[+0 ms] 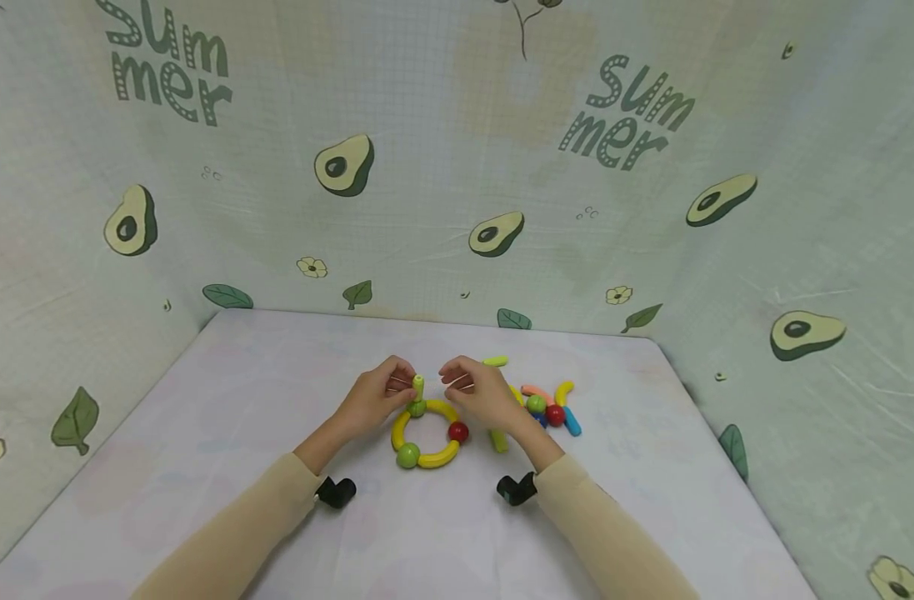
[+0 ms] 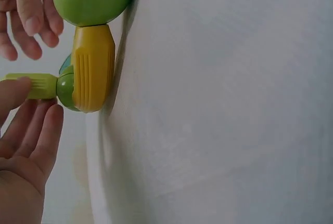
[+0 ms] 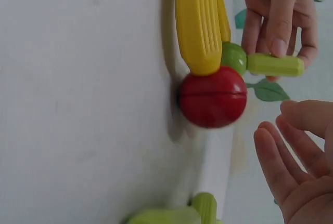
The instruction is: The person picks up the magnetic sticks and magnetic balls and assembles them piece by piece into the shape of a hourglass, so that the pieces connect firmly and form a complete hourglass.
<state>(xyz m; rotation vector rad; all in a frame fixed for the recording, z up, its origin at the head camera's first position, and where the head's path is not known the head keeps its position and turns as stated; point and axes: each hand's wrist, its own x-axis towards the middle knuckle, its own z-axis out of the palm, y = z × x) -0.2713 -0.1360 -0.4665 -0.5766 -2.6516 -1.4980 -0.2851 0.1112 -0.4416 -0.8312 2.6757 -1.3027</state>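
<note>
- The left hand (image 1: 374, 398) has its grip on a lime stick (image 1: 418, 386), pinching it between thumb and fingers.
- The lime stick stands upright on the far green ball (image 1: 417, 408), touching it at its lower end.
- That ball belongs to a ring (image 1: 399, 433) lying flat on the desk (image 1: 427, 542), between and just below the two hands.
- Three yellow curved pieces (image 1: 439, 458) make up the ring, joined by the far green ball, a red ball (image 1: 458, 432) on the right and a near green ball (image 1: 407, 455) at the front left.
- The right hand (image 1: 488, 396) has a loose grip with nothing in it; its fingers are softly bent, near the lime stick but apart from it.
- Right of the ring lie loose parts: a coral stick (image 1: 536, 391), a blue stick (image 1: 572, 422), a second red ball (image 1: 555, 416), a small green ball (image 1: 536, 404) and a yellow bent piece (image 1: 564, 392).
- Both arms wear beige sleeves (image 1: 239, 521), with a black device (image 1: 338, 492) near each wrist.
- Behind the desk hangs an avocado-print cloth (image 1: 427, 167).
</note>
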